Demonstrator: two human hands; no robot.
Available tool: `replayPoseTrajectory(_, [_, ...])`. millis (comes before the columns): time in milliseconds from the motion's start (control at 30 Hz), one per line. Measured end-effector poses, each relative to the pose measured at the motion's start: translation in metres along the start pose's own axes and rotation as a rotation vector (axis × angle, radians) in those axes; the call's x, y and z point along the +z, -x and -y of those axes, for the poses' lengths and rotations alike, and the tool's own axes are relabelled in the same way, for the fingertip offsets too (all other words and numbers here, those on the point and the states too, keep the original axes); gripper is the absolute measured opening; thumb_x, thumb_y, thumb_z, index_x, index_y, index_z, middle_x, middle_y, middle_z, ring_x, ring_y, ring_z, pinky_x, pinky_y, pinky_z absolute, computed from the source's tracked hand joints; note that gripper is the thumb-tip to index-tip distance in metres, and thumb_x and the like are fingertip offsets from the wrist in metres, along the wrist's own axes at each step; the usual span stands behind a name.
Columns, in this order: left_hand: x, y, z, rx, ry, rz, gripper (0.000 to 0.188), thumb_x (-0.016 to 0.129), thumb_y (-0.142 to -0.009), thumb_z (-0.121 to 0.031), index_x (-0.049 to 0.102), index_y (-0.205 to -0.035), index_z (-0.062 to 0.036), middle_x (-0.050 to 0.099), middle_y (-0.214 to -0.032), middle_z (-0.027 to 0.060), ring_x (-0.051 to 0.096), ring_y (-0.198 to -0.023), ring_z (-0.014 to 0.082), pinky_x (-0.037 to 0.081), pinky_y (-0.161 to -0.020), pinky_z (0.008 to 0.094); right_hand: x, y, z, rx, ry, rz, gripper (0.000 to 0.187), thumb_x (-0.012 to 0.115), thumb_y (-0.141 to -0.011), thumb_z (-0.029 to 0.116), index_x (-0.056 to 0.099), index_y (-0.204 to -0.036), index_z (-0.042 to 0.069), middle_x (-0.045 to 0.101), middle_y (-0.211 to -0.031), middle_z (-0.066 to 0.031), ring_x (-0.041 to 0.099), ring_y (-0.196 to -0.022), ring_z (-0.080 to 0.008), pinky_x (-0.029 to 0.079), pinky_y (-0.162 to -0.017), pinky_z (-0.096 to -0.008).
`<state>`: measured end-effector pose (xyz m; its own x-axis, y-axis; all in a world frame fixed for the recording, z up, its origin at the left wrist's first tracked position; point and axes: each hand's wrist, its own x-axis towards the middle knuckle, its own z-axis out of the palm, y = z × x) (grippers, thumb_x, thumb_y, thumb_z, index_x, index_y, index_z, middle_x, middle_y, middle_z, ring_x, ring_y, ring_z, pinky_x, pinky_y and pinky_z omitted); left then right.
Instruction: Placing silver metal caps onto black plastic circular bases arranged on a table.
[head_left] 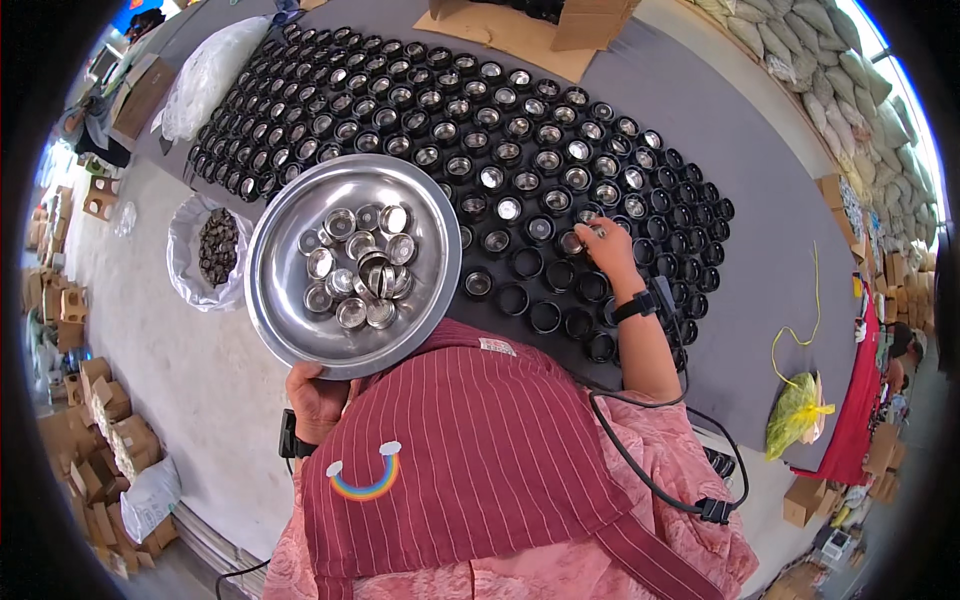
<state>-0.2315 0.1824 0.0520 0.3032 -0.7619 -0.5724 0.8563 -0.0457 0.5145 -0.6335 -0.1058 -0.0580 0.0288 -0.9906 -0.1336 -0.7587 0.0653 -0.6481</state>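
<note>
1. The left forearm runs up beside the striped apron (450,430), a black band (290,435) at its wrist; the left hand (317,402) sits between six and seven o'clock on the rim of the steel basin (280,290).
2. The left fingers are closed around that rim — much of the grip is hidden underneath.
3. Inside the basin, round silvery metal cups (351,313) lie in a loose heap about its centre, some flat, some tipped on edge.
4. The right forearm reaches toward eleven o'clock, wearing a black wristband (635,307), and the right hand (605,247) is over the rows, at about three o'clock from the basin.
5. The right thumb and fingers are drawn narrow, tips close together at the holders; I cannot tell whether they grip a cup.
6. Black round holders (545,316) spread from eleven to three o'clock of the basin across the grey table (760,290). Many have silvery cups seated inside — several nearest the apron look dark within.
7. At nine o'clock of the basin stands a white bag (184,262) of dark pieces (217,247).
</note>
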Motion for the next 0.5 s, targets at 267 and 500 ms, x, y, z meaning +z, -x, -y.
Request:
replayPoseTrajectory(267, [-0.004,-0.005,0.001,-0.029,-0.016,-0.04,0.065,0.056,-0.066,-0.01,0.047,-0.129,-0.0003,0.055,-0.13,0.015,0.05,-0.119,0.0355,0.035,-0.108,0.0503,-0.022,0.013,-0.012,0.197,-0.442,-0.072,0.041,0.07,-0.082,0.038,0.068,-0.096,-0.001,0.069,-0.082,-0.0105,0.068,-0.072,-0.0197,0.052,-0.058,-0.031])
replayPoseTrajectory(500, [0.006,-0.006,0.006,-0.026,-0.04,-0.02,0.063,0.055,-0.066,-0.011,0.048,-0.128,-0.0003,0.055,-0.129,0.0147,0.051,-0.119,0.0352,0.035,-0.108,0.0501,-0.024,0.018,-0.042,0.002,0.164,-0.237,0.049,0.066,-0.082,0.045,0.068,-0.103,0.001,0.069,-0.09,-0.0193,0.067,-0.077,-0.0304,0.052,-0.072,-0.0382])
